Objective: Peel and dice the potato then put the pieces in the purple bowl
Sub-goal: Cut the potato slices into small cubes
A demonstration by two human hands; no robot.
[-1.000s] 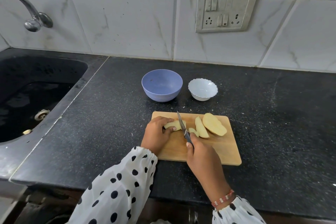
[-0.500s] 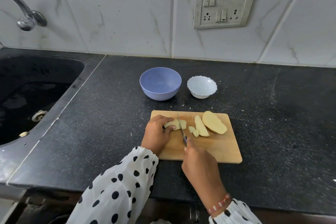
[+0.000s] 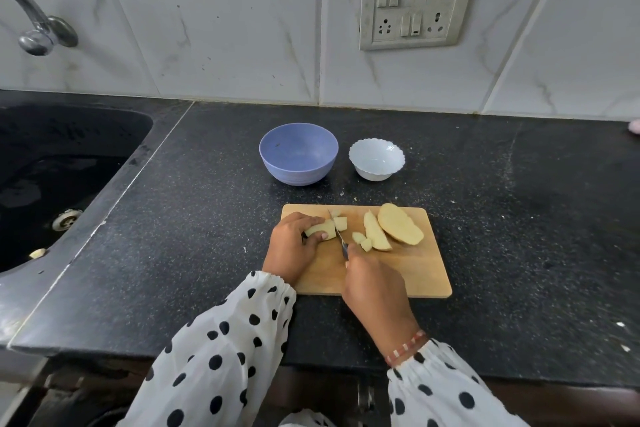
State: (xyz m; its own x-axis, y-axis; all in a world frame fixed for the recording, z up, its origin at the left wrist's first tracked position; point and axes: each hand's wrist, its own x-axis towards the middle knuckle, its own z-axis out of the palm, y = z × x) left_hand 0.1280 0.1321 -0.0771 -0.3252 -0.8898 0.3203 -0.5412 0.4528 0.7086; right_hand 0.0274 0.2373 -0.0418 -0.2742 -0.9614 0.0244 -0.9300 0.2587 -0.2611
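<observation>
My left hand [image 3: 292, 246] pinches a potato strip [image 3: 322, 229] on the cutting board [image 3: 408, 274] while my right hand [image 3: 372, 282] grips the knife [image 3: 337, 234], blade down against it. Two slices [image 3: 398, 227] and cut cubes [image 3: 362, 241] lie on the board; the purple bowl [image 3: 298, 153] sits beyond it.

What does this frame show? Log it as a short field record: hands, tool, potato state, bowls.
left hand: holds potato strip on cutting board
right hand: grips knife, blade down beside the strip
cut pieces: a few dice on the board
uncut: two slices at the board's right
purple bowl: no potato in it
white bowl: right of purple bowl
</observation>
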